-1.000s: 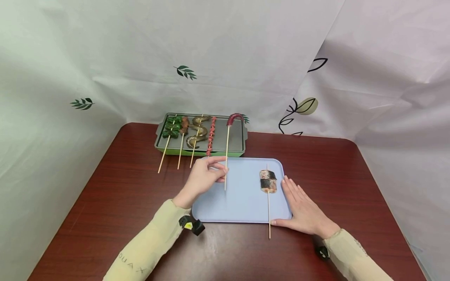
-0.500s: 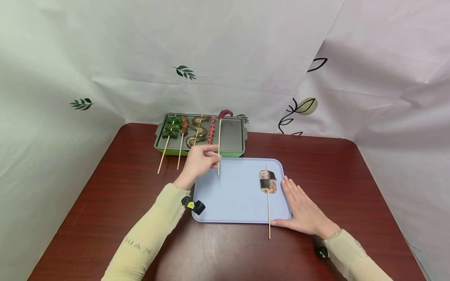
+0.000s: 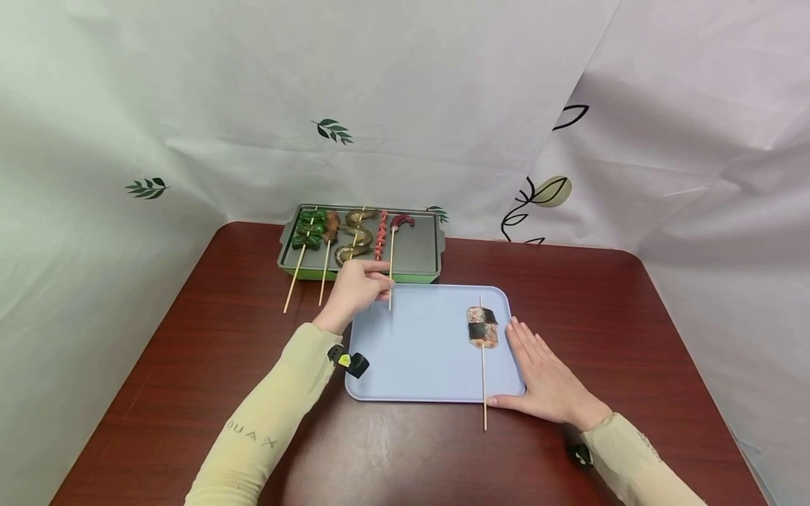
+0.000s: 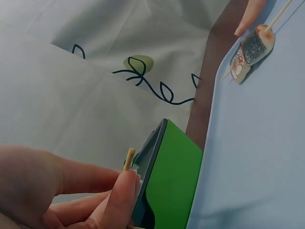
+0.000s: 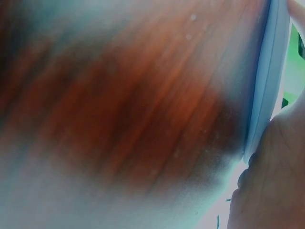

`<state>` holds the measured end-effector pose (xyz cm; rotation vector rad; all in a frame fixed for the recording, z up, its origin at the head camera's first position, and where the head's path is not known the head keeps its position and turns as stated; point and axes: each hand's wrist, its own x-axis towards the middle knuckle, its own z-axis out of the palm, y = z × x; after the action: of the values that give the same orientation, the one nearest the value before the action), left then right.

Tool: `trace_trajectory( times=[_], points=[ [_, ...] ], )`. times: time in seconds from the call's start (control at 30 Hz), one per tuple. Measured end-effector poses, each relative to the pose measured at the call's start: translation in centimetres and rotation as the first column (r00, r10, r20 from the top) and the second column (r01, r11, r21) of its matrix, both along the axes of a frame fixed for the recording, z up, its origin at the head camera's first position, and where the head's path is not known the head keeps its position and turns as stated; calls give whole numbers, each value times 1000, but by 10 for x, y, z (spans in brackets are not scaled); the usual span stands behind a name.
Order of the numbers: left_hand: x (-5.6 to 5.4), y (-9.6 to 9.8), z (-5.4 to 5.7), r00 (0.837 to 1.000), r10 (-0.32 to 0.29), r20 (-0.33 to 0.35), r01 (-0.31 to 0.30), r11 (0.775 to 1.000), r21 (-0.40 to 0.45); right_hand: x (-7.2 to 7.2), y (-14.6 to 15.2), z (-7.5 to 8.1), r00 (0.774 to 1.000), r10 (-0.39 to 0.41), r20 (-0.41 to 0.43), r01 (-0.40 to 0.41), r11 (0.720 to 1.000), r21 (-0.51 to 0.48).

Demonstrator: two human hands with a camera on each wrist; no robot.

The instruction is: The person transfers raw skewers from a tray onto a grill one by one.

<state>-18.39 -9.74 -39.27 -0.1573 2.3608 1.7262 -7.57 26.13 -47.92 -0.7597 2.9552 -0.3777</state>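
My left hand (image 3: 357, 284) pinches the stick of a skewer (image 3: 391, 256) between thumb and fingers. A dark red curled piece, like an octopus tentacle (image 3: 402, 221), tops this skewer and overlaps the grill pan (image 3: 422, 246) in the head view. In the left wrist view the stick's end (image 4: 129, 158) pokes out above the thumb. My right hand (image 3: 547, 383) rests along the right edge of the light blue tray (image 3: 418, 351), fingers straight. Near its thumb, a skewer of fish pieces (image 3: 483, 327) lies on the tray, its stick reaching past the front edge.
On the green-sided grill lie skewers of green pepper (image 3: 308, 228), brown meat (image 3: 332, 223), shrimp (image 3: 357, 235) and small red pieces (image 3: 381, 235). Several sticks jut toward the front over the dark red table (image 3: 209, 337). A white cloth wall (image 3: 380, 84) rises behind.
My left hand has carried the tentacle skewer forward and slightly left from over the tray to the grill, then lowered its tip beside the small red pieces. The right hand has not moved.
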Motion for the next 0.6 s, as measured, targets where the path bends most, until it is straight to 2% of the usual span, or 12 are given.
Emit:
trace_trajectory(
  times=[0.23,0.43,0.6],
  points=[
    [-2,1,0,999,29,-28,-29,999,-25,0,0,-1,1000,1,-3,-1,1000,0],
    [-4,2,1,998,57,-25,-57,998,5,0,1,-1,1000,2,-10,-2,1000,3],
    [-2,0,2,998,49,-28,-49,999,5,0,1,-2,1000,6,-9,-6,1000,3]
  ],
)
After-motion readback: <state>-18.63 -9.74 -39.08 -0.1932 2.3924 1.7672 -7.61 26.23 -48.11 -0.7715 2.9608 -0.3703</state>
